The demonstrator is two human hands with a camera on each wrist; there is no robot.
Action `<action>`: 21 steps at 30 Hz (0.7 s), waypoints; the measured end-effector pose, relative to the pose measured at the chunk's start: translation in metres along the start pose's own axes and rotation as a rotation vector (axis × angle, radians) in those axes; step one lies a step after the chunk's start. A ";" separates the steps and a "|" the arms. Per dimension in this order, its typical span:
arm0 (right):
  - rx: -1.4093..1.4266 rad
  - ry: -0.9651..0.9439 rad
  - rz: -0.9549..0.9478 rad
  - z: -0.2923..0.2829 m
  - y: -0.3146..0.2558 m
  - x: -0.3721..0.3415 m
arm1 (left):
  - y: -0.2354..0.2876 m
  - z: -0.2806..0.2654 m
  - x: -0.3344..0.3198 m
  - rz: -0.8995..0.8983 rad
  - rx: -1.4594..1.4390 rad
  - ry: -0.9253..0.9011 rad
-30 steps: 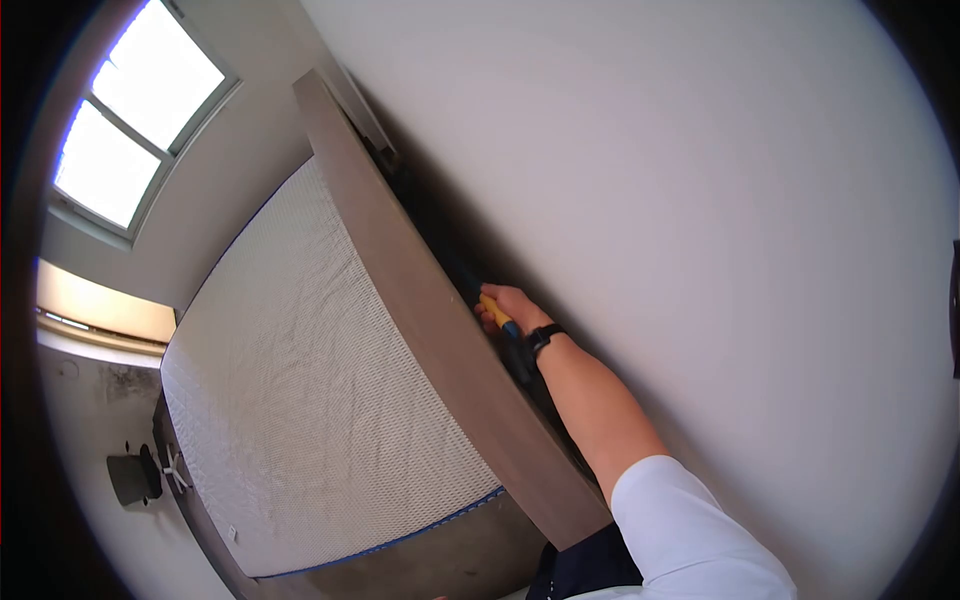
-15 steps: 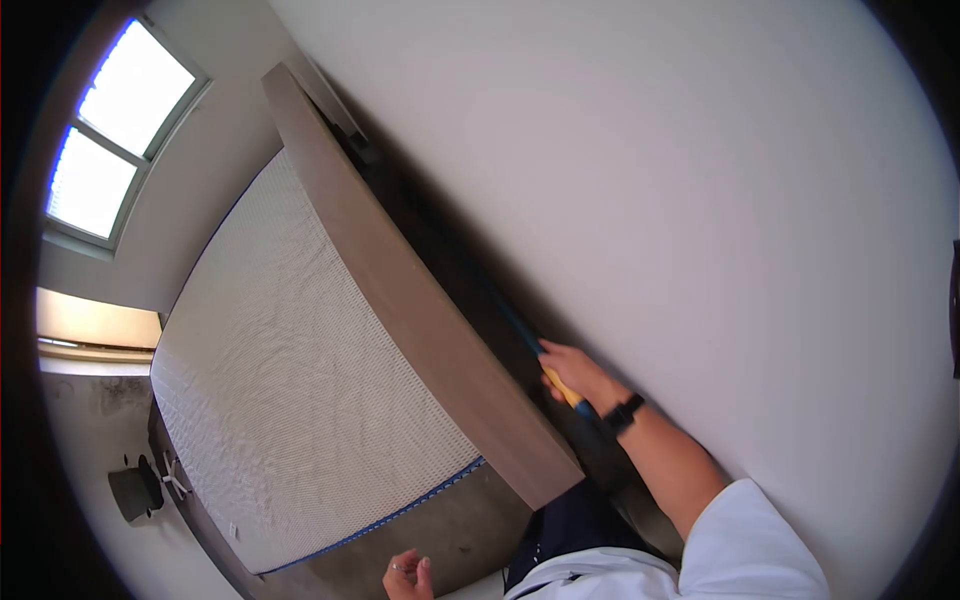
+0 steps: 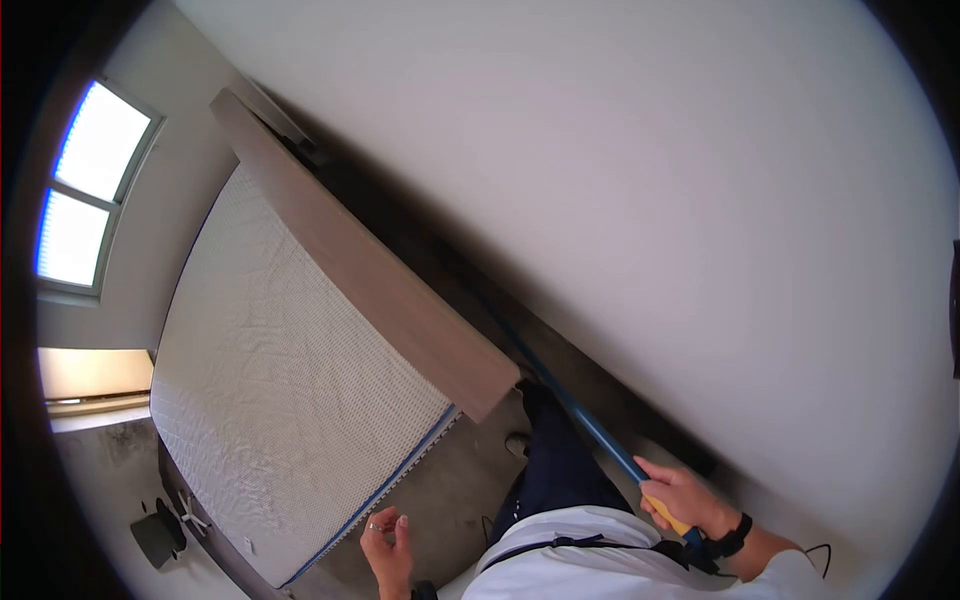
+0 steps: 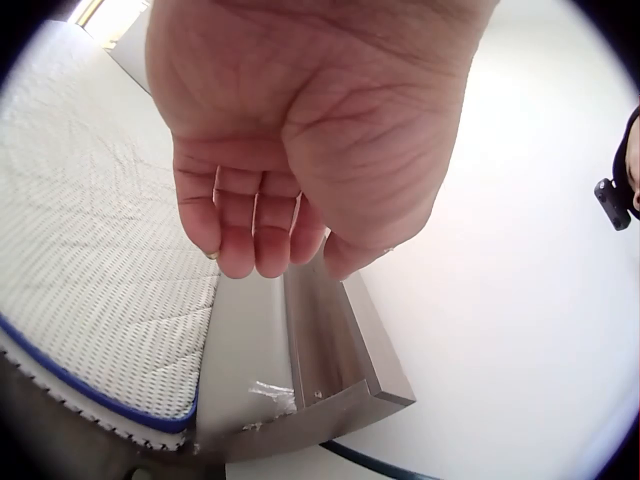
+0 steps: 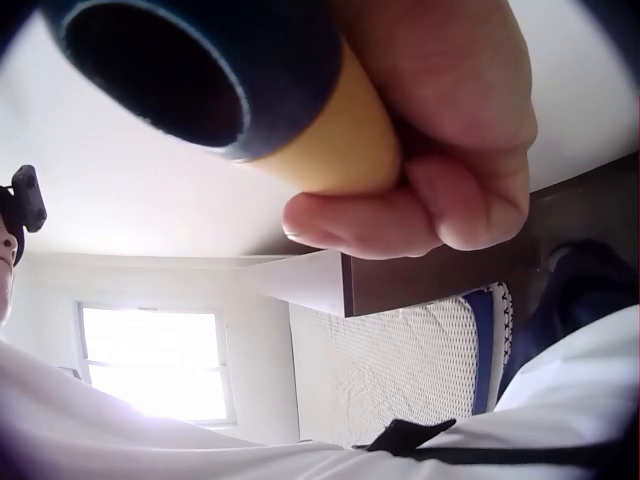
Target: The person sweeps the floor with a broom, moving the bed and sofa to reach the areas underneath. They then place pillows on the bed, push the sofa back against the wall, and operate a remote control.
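My right hand (image 3: 690, 500) grips the yellow handle section of a long blue pole (image 3: 600, 435). The pole slants away from me along the wall, and its far end is lost in the dark gap between wall and headboard. In the right wrist view, fingers curl round the yellow grip (image 5: 350, 145), near the pole's dark, hollow-looking end. My left hand (image 3: 387, 545) hangs loosely curled near the mattress corner and holds nothing. Seen in the left wrist view, its palm (image 4: 300, 100) is bare, with the brown headboard (image 4: 375, 350) beyond it.
A bed with a white mattress (image 3: 280, 370), blue along its edge, fills the left side. Its board runs close beside the white wall (image 3: 600, 200), leaving a narrow dark gap (image 3: 400, 225). A bright window (image 3: 90, 190) is at far left; a dark grey object (image 3: 158, 535) stands beyond the bed.
My right hand has drawn back from beside the headboard toward my body, still gripping the pole, and more of its blue length shows. The left hand has come into view.
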State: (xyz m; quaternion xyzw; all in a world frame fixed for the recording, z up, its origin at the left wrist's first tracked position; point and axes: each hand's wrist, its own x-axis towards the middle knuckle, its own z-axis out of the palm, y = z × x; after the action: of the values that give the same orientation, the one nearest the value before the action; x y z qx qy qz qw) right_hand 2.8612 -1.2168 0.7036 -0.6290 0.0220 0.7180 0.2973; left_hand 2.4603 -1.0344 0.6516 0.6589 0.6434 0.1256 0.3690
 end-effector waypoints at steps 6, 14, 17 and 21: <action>0.061 -0.139 -0.127 -0.016 -0.009 0.015 | -0.003 0.007 -0.036 0.131 0.065 -0.028; -0.030 -0.226 -0.302 -0.005 -0.059 0.160 | 0.046 0.049 -0.045 0.168 0.116 -0.074; 0.089 -0.231 -0.218 -0.006 -0.060 0.165 | 0.075 0.056 -0.037 0.251 0.109 -0.051; 0.130 -0.200 -0.153 -0.042 -0.012 0.101 | 0.090 0.058 -0.036 0.272 0.054 -0.012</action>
State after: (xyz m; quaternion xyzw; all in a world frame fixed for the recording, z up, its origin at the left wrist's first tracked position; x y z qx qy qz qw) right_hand 2.9010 -1.1832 0.6065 -0.5335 -0.0095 0.7494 0.3921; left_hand 2.5603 -1.0776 0.6805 0.7505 0.5491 0.1530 0.3344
